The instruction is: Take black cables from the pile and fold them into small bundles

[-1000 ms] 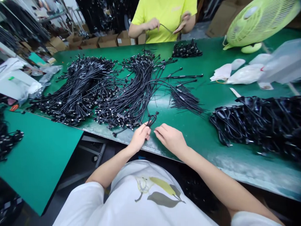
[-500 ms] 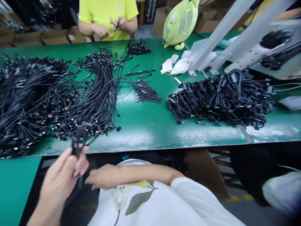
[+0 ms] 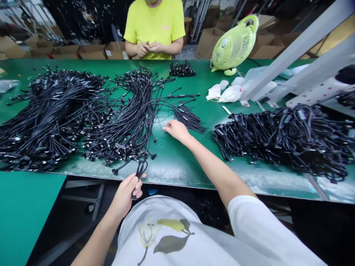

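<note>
Right arm (image 3: pixel 219 170) has swung out from across the chest and now reaches over the worktop (image 3: pixel 177 164); the view has turned with it. Right hand (image 3: pixel 177 131) is open and empty, fingers apart and pointing up-left, fingertips just beside a few loose strands of thin black cable (image 3: pixel 160 120), between the long fanned bundle (image 3: pixel 124 122) and a small bunch of cable ends (image 3: pixel 188 118). Contact with the strands: can't tell from this angle, looks like a hair above them. Left hand (image 3: pixel 124 194) sits low at the near edge of the worktop, clamped on a small black cable loop (image 3: pixel 141 169) that stands up out of the fist, held clear of the surface. Step reads as one looped piece held while the other hand goes for more cable. Next move looks to call for the right fingers closing on a single strand and drawing it clear without dragging its neighbours. Across the worktop, a co-worker (image 3: pixel 154 29) in a yellow T-shirt has both hands (image 3: pixel 148 48) together on something too small to make out. Coiled black cables (image 3: pixel 283 142) are heaped at right.
</note>
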Tool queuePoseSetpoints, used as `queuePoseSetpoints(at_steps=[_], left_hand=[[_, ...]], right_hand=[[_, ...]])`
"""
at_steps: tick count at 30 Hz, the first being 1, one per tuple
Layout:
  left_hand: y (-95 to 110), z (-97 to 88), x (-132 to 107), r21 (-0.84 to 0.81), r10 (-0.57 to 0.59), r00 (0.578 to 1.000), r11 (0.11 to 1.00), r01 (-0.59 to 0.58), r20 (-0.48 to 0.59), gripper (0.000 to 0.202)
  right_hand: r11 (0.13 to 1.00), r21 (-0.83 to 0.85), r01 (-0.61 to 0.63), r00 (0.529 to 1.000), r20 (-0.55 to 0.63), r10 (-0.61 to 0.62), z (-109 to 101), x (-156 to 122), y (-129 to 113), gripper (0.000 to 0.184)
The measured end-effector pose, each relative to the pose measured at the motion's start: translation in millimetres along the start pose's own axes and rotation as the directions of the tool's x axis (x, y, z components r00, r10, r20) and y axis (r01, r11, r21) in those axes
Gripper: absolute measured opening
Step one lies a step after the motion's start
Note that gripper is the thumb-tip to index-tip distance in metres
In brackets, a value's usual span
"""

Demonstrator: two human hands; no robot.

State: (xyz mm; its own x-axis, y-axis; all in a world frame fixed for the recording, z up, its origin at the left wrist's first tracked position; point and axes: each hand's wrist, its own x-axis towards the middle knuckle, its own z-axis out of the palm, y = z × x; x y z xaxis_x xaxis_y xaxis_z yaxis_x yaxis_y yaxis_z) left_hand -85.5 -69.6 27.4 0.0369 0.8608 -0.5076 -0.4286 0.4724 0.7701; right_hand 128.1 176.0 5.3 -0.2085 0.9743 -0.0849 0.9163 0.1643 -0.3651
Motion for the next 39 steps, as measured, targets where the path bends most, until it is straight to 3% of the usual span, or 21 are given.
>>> queuePoseSetpoints(at_steps=[3,6,9,12,14,16,18,20,22,24,25,26,28,31,33,34,35,39], left_hand=[[0.6,10.1,4.9,0.014,0.037,0.999,0.999,-0.037,0.006,0.043],[1.0,10.5,10.4,0.013,0.083,0.997,0.996,-0.083,-0.003,0.044],[-0.2,8.4,17.5,-0.011,0.102,0.994,0.995,-0.102,0.026,0.042],[-1.5,11.2,25.3,-0.051,0.082,0.992,0.996,-0.078,0.097,0.038],[-2.0,16.8,30.4,-0.08,0.066,0.985,0.995,-0.054,0.158,0.041],[-2.8,24.2,34.9,-0.101,0.049,0.977,0.994,-0.028,0.21,0.05],[-4.9,31.6,38.1,-0.105,0.024,0.97,0.994,0.001,0.244,0.057],[-8.6,36.7,40.5,-0.088,0.013,0.966,0.996,0.01,0.259,0.055],[-13.9,38.5,43.1,-0.039,0.042,0.966,0.999,-0.033,0.255,0.049],[-19.6,37.6,46.4,0.047,0.114,0.969,0.991,-0.127,0.221,0.043],[-22.1,36.7,48.0,0.113,0.151,0.969,0.978,-0.175,0.197,0.041],[-24.1,35.8,49.4,0.194,0.186,0.968,0.956,-0.218,0.169,0.039],[-26.9,35.1,50.8,0.36,0.282,0.953,0.883,-0.303,0.11,0.037],[-29.5,37.0,53.5,0.47,0.428,0.9,0.778,-0.416,0.088,0.03],[-30.3,37.6,61.1,0.432,0.33,0.939,0.836,-0.338,0.097,0.021],[-29.7,37.0,66.5,0.404,0.202,0.974,0.886,-0.228,0.105,0.02],[-28.1,35.8,71.7,0.397,0.174,0.977,0.894,-0.209,0.123,0.021],[-17.3,27.6,77.0,0.285,0.001,0.984,0.957,-0.053,0.18,0.034]], right_hand=[[0.998,-0.007,-0.054,0.998,0.028,0.054,21.2,22.5,-26.3,0.021],[0.997,0.006,-0.078,0.997,0.031,0.077,22.8,21.6,-30.0,0.017],[0.996,0.064,-0.054,0.998,0.022,0.052,13.5,-11.3,-14.6,0.015],[0.974,0.227,0.024,0.995,0.092,-0.045,10.1,-69.1,-2.0,0.016],[0.853,0.52,0.047,0.968,0.186,-0.167,14.4,-108.5,-2.1,0.016],[0.631,0.776,-0.013,0.944,0.218,-0.249,22.7,-139.3,-8.2,0.022],[0.516,0.854,-0.065,0.94,0.226,-0.256,32.5,-158.6,-17.1,0.025],[0.538,0.842,-0.047,0.945,0.211,-0.248,40.6,-168.2,-25.3,0.021],[0.631,0.773,0.064,0.96,0.126,-0.251,44.9,-172.4,-31.0,0.017],[0.777,0.579,0.248,0.956,-0.02,-0.291,44.0,-174.0,-34.3,0.018],[0.838,0.418,0.35,0.934,-0.08,-0.349,41.6,-173.9,-35.2,0.021],[0.861,0.234,0.451,0.892,-0.115,-0.436,38.1,-173.3,-35.9,0.025],[0.762,-0.11,0.638,0.751,-0.129,-0.648,28.6,-169.9,-36.9,0.031],[0.42,-0.407,0.811,0.409,-0.117,-0.905,14.8,-159.7,-37.8,0.039],[0.247,-0.502,0.829,0.22,-0.114,-0.969,11.5,-149.5,-37.8,0.045],[0.191,-0.537,0.822,0.157,-0.108,-0.982,12.0,-143.8,-37.8,0.046],[0.151,-0.57,0.808,0.114,-0.101,-0.988,13.5,-138.4,-38.0,0.046],[0.027,-0.656,0.755,0.03,-0.006,-1.0,21.6,-129.1,-41.5,0.039]])
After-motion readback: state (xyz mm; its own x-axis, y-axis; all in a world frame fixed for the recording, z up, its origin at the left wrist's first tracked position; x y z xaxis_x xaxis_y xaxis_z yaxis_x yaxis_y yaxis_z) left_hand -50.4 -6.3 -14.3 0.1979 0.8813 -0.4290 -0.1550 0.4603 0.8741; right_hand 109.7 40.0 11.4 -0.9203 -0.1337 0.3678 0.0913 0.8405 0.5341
